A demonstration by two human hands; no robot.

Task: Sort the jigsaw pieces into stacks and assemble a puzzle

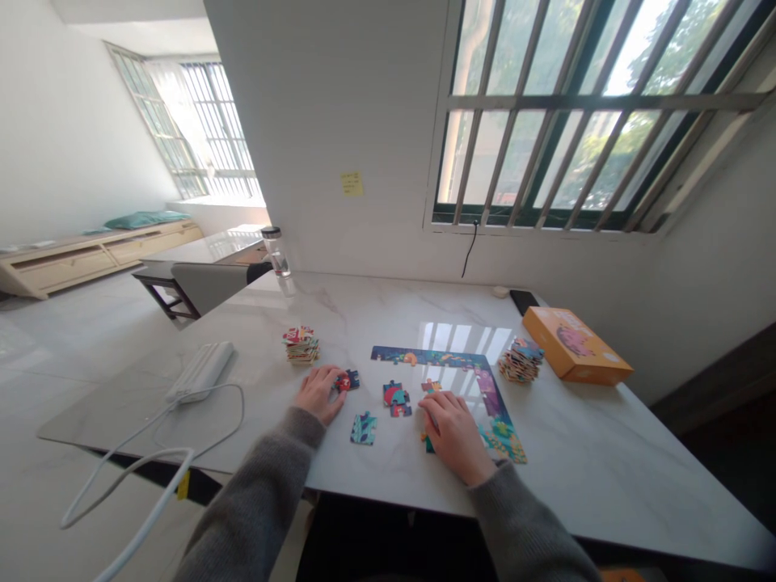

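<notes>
My left hand (320,394) rests on the marble table with its fingertips on a red and dark blue puzzle piece (352,380). Over at the right, my right hand (452,428) lies over puzzle pieces that it partly hides, its fingers bent; whether it grips one is hidden. Between the hands are joined red and teal pieces (396,398) and, nearer me, a loose teal leafy piece (364,429). An orange piece (431,386) shows just beyond my right fingers. A joined puzzle border (487,388) runs along the back and right side.
Piece stacks stand at the left (301,347) and right (521,361). An orange box (575,343) and black phone (524,302) are at the back right. A white power strip (203,372) with a looping cable lies left. A clear bottle (277,252) stands at the back left.
</notes>
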